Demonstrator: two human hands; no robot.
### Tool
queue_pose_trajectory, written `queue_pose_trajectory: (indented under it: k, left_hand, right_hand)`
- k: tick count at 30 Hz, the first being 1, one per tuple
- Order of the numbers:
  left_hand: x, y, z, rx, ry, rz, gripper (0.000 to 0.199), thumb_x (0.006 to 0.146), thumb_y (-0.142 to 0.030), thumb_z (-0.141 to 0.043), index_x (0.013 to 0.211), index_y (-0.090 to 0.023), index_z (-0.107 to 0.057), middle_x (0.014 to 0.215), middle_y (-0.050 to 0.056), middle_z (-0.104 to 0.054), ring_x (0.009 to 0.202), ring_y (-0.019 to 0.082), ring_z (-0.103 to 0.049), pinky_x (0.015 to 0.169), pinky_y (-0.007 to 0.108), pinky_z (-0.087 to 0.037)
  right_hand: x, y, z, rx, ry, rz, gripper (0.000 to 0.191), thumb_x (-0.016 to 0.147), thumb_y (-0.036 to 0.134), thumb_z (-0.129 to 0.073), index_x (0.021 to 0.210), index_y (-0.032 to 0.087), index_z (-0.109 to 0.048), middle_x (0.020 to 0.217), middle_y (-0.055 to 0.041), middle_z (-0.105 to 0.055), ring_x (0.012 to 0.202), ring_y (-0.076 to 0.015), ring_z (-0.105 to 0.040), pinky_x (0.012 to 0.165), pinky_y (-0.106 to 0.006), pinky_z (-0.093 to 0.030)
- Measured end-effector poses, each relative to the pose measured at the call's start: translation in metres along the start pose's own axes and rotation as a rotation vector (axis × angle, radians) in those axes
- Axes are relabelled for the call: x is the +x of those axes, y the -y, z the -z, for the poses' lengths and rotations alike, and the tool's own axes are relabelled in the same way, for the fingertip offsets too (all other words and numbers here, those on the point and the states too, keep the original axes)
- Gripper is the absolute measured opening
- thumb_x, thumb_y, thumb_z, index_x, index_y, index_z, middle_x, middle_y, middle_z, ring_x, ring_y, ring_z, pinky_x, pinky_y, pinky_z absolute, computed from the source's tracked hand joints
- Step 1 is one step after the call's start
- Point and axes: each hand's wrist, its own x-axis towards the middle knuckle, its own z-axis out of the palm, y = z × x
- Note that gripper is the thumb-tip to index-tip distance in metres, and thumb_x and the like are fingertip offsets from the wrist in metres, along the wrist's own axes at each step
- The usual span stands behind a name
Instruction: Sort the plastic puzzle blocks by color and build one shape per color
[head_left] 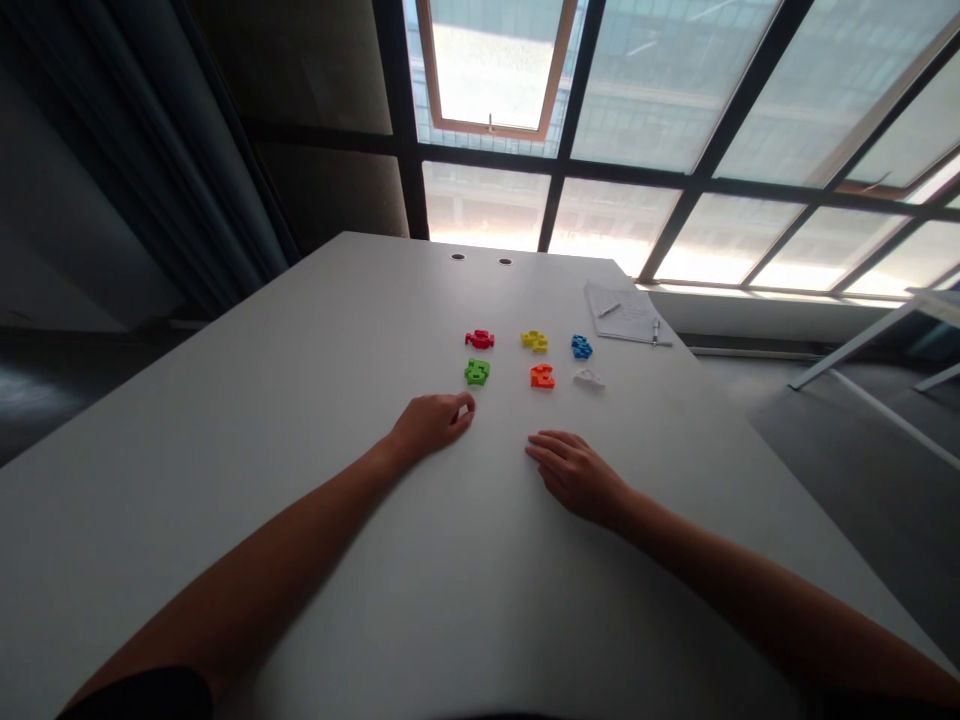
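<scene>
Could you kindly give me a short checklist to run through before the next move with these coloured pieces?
Left hand empty, fingertips just short of the green piece: ok.
Right hand flat on the white table, empty: ok.
Red piece, yellow piece, blue piece, orange piece and white piece lying separately: ok.
Paper sheet and pens set apart from the pieces: ok.
Undersides of the pieces: cannot tell.

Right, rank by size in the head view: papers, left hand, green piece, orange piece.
1. The papers and left hand: unranked, the hand is nearer the camera.
2. The green piece and orange piece: they look alike.
</scene>
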Motion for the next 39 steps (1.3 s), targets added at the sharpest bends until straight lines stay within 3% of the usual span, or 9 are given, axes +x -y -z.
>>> queue_pose_trajectory:
  k: [4,10,13,16,18,20,24,33,39]
  left_hand:
    - [-0.006,-0.008,-0.001,0.002,0.010,-0.041,0.025,0.100,-0.040,-0.051,0.105,-0.027,-0.071,0.081,0.000,-0.074,0.070,0.019,-0.066,0.063,0.029,-0.038]
    - [-0.029,-0.039,0.006,-0.050,0.127,-0.217,0.020,0.094,-0.035,-0.061,0.108,-0.028,-0.071,0.081,-0.002,-0.073,0.078,0.019,-0.068,0.069,0.029,-0.045]
    - [-0.042,-0.050,0.015,-0.011,0.168,-0.371,0.021,0.096,-0.038,-0.062,0.110,-0.028,-0.074,0.090,0.000,-0.076,0.088,0.021,-0.071,0.080,0.032,-0.051]
    - [-0.051,-0.047,0.016,0.051,0.073,-0.421,0.042,0.100,-0.049,-0.060,0.134,-0.026,-0.070,0.129,0.008,-0.076,0.121,0.027,-0.068,0.108,0.042,-0.048]
    - [-0.055,-0.040,0.010,0.091,0.023,-0.389,0.070,0.100,-0.063,-0.056,0.157,-0.023,-0.053,0.157,0.014,-0.058,0.147,0.033,-0.051,0.123,0.049,-0.036]
    - [-0.057,-0.032,0.001,0.126,0.067,-0.337,0.092,0.097,-0.079,-0.049,0.166,-0.019,-0.041,0.169,0.018,-0.041,0.157,0.037,-0.038,0.128,0.054,-0.028]
    - [-0.057,-0.026,-0.011,0.149,0.207,-0.295,0.103,0.096,-0.087,-0.037,0.170,-0.016,-0.031,0.175,0.016,-0.026,0.162,0.036,-0.027,0.132,0.054,-0.019]
    - [-0.053,-0.019,-0.015,0.114,0.145,-0.294,0.097,0.095,-0.085,-0.044,0.170,-0.025,-0.034,0.175,0.012,-0.029,0.161,0.033,-0.030,0.132,0.051,-0.021]
    - [-0.051,-0.020,-0.013,0.100,0.187,-0.261,0.098,0.095,-0.086,-0.042,0.169,-0.022,-0.035,0.175,0.013,-0.028,0.162,0.032,-0.028,0.132,0.052,-0.020]
  right_hand:
    - [-0.023,0.007,0.009,0.016,-0.061,0.037,0.032,0.105,0.015,-0.052,0.131,0.017,-0.069,0.133,-0.0133,-0.074,0.127,-0.0291,-0.066,0.106,-0.050,-0.057]
    - [-0.035,0.019,0.020,0.013,-0.113,0.142,0.028,0.101,0.012,-0.053,0.120,0.019,-0.072,0.106,-0.0106,-0.080,0.092,-0.0234,-0.074,0.084,-0.042,-0.062]
    - [-0.028,0.024,0.029,0.008,-0.086,0.134,0.041,0.103,0.019,-0.056,0.143,0.018,-0.063,0.130,-0.0146,-0.076,0.116,-0.0272,-0.073,0.100,-0.047,-0.060]
    - [-0.015,0.029,0.033,0.006,0.046,0.067,0.075,0.102,0.044,-0.064,0.165,0.013,-0.040,0.164,-0.0225,-0.048,0.153,-0.0356,-0.045,0.125,-0.057,-0.039]
    - [-0.007,0.031,0.029,0.016,0.172,0.017,0.096,0.098,0.063,-0.065,0.169,0.008,-0.029,0.172,-0.0258,-0.029,0.162,-0.0389,-0.026,0.132,-0.060,-0.025]
    - [-0.001,0.031,0.020,0.036,0.273,-0.036,0.105,0.097,0.074,-0.058,0.170,0.006,-0.025,0.174,-0.0261,-0.019,0.164,-0.0390,-0.016,0.134,-0.059,-0.015]
    - [0.001,0.029,0.004,0.070,0.326,-0.100,0.103,0.099,0.080,-0.048,0.171,0.010,-0.024,0.176,-0.0218,-0.017,0.165,-0.0349,-0.013,0.135,-0.055,-0.008]
    - [0.001,0.026,0.004,0.083,0.300,-0.128,0.103,0.096,0.083,-0.051,0.171,0.018,-0.027,0.176,-0.0167,-0.021,0.165,-0.0343,-0.017,0.135,-0.053,-0.014]
    - [0.004,0.028,0.006,0.070,0.307,-0.126,0.102,0.097,0.082,-0.050,0.170,0.015,-0.030,0.175,-0.0179,-0.023,0.165,-0.0339,-0.018,0.135,-0.054,-0.014]
